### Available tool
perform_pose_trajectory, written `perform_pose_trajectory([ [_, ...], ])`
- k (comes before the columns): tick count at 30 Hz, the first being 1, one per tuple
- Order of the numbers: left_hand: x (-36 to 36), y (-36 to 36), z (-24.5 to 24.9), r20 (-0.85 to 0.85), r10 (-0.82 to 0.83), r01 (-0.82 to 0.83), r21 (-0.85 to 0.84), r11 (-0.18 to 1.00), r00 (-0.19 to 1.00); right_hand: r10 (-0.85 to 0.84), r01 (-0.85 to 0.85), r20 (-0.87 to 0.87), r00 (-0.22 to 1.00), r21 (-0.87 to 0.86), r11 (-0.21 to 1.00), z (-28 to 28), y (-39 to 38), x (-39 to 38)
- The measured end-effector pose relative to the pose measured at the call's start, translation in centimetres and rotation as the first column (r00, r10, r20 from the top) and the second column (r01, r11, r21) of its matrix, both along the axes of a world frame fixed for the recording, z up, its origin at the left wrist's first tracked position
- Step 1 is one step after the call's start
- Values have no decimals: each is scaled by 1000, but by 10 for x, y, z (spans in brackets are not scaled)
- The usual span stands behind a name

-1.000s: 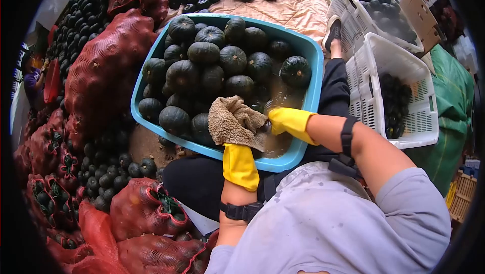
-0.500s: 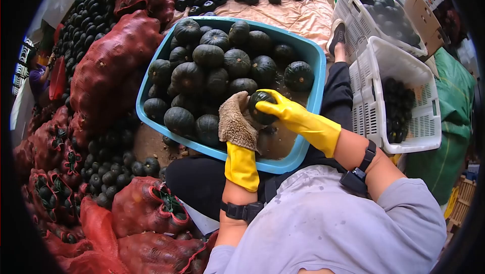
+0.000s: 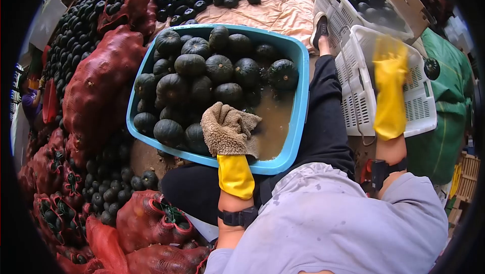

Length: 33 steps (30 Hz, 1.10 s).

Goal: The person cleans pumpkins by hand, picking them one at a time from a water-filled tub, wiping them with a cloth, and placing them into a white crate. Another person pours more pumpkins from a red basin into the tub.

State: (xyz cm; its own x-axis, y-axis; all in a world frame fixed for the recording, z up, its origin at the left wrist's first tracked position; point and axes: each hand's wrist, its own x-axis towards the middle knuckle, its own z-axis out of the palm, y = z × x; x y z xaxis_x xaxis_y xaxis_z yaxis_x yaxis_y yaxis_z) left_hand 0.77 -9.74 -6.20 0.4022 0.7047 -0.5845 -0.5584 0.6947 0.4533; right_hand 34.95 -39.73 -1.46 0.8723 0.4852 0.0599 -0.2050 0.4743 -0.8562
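Observation:
My left hand (image 3: 227,130), in a yellow glove, is wrapped in a brown fluffy cloth (image 3: 232,145) and rests over the near side of the blue tub (image 3: 304,82). Its fingers look curled under the cloth. Dark green pumpkins (image 3: 172,90) fill the tub's left and back, with murky water at the right. My right hand (image 3: 390,54), also yellow-gloved, is over the white crate (image 3: 356,74); its fingers are smeared by motion. A single pumpkin (image 3: 432,68) shows just beyond the crate's right edge, in front of the green sack (image 3: 444,117).
Red mesh sacks (image 3: 103,82) of pumpkins line the left. More pumpkins (image 3: 199,6) lie at the back, partly on a tan sheet (image 3: 257,16). Another white crate (image 3: 336,3) with pumpkins stands at the back right. A person (image 3: 31,97) is at the far left.
My right hand has moved from the tub to the white crate, and the pumpkin it held has left the tub. My left hand stays over the tub with the cloth.

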Motion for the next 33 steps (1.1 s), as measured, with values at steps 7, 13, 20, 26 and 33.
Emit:
perform_pose_trajectory([
  [7, -51, 8, -26, -518, -277, 587, 738, 334, 809, 820, -24, 174, 546, -974, 223, -16, 173, -156],
  [13, -71, 43, -69, -593, -318, 653, 747, 123, 740, 490, 10, 59, 870, -995, 102, -76, 248, -211],
  [20, -57, 20, -21, -505, -348, 613, 627, 480, 790, 496, -97, -17, 868, -986, 135, -104, 227, -175],
  [26, -47, 7, 8, -352, -280, 447, 621, 643, 893, 350, -436, -306, 885, -810, 393, -92, 192, -176],
  [33, -32, -3, 11, 29, -312, 273, 410, 870, 950, 697, -671, -517, 497, 281, 687, -46, 150, -185],
])
